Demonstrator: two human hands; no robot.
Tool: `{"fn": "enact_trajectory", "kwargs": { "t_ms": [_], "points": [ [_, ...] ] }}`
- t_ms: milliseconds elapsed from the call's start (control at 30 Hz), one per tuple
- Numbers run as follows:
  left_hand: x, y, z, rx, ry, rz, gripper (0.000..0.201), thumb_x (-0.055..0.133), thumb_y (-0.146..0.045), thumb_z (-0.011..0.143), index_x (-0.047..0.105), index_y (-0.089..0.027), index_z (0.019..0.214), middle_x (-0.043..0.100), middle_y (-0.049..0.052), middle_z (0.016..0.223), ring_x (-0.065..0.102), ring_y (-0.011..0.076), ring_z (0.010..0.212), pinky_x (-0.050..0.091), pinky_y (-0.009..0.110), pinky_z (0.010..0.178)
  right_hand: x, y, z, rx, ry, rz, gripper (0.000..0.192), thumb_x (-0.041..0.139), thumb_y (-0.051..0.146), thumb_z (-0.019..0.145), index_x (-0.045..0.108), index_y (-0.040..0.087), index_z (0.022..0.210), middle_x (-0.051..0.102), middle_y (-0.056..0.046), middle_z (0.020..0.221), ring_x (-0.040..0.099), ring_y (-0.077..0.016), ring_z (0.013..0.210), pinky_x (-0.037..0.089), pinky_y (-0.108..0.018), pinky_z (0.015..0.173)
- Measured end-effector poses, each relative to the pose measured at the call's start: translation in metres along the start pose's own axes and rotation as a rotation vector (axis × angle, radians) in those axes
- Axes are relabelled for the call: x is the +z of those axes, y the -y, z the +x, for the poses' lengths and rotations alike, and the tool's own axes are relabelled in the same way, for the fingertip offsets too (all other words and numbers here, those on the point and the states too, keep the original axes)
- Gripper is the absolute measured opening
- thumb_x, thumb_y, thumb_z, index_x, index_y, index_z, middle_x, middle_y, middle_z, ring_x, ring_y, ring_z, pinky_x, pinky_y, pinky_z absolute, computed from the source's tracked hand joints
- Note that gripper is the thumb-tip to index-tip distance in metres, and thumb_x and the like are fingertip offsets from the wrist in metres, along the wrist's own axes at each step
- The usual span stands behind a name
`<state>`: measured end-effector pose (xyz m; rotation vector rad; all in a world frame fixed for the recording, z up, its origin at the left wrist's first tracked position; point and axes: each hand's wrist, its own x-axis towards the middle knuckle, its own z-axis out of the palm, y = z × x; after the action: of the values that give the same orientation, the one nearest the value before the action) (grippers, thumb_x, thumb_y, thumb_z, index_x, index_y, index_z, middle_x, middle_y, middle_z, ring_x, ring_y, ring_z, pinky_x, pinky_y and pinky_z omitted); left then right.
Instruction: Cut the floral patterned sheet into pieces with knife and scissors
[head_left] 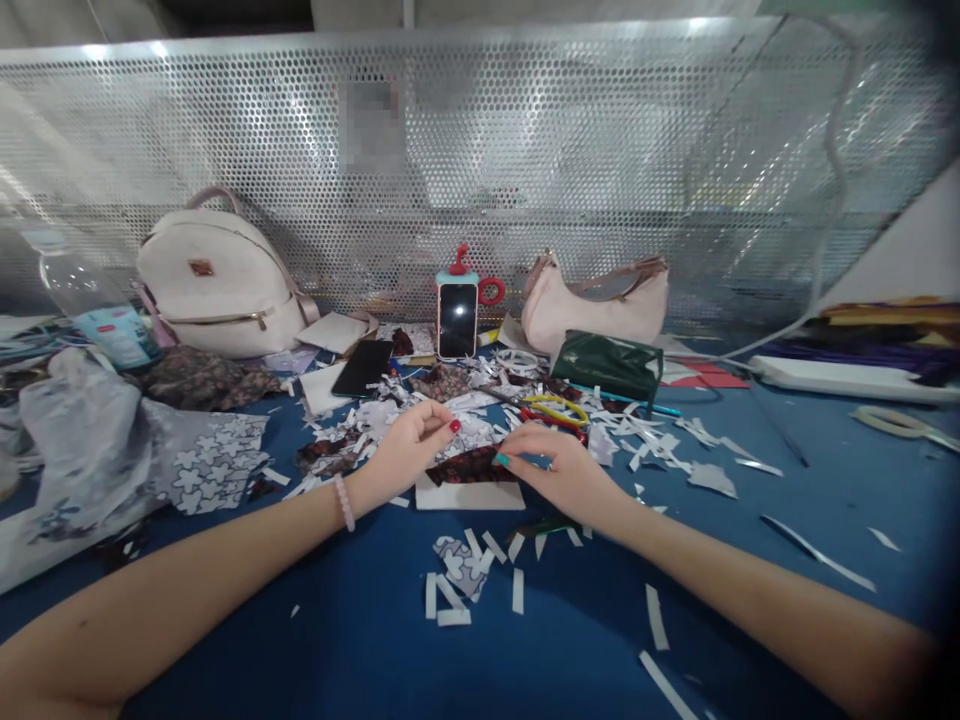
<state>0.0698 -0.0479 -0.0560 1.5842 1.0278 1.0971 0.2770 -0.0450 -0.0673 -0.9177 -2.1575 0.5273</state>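
A dark, red-patterned piece of fabric (471, 466) lies over a white card (468, 494) in the middle of the blue table (360, 640). My left hand (409, 446) pinches the fabric's left end, thumb and fingers closed on it. From the right, my right hand (559, 468) presses and grips the other end with its fingertips. Many white paper scraps (457, 575) lie scattered around both hands.
Scissors with yellow and red handles (556, 412) lie just behind my right hand. Further back are a phone (457, 318) standing upright, a black phone (363, 367), a white backpack (214, 275), a pink handbag (600, 300), a green pouch (609, 365) and a water bottle (97, 305). A perforated metal screen (480, 150) closes the rear.
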Motion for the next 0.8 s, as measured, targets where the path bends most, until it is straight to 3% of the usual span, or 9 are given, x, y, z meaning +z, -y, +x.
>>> {"fn": "enact_trajectory", "kwargs": {
  "t_ms": [400,800],
  "points": [
    [0.0033,0.0076,-0.0005,-0.005,0.093,0.001,0.007,0.051,-0.019,0.079,0.045,-0.017,0.077,0.051,-0.004,0.067,0.048,0.0096,0.061,0.037,0.022,0.060,0.0038,0.0034,0.0049,0.159,0.030,0.034,0.019,0.050,0.026,0.077,0.068,0.020,0.079,0.069,-0.005,0.082,0.063,-0.0197,0.078,0.051,-0.034,0.072],
    [0.0020,0.0068,-0.0005,0.012,0.051,0.020,0.007,0.051,-0.019,0.079,0.044,-0.017,0.076,0.049,-0.004,0.066,0.046,0.0093,0.060,0.036,0.022,0.059,0.0025,-0.0005,0.0028,0.076,0.004,-0.019,0.019,0.048,0.025,0.078,0.066,0.021,0.076,0.068,-0.006,0.082,0.062,-0.0196,0.080,0.050,-0.035,0.075]
  ]
}}
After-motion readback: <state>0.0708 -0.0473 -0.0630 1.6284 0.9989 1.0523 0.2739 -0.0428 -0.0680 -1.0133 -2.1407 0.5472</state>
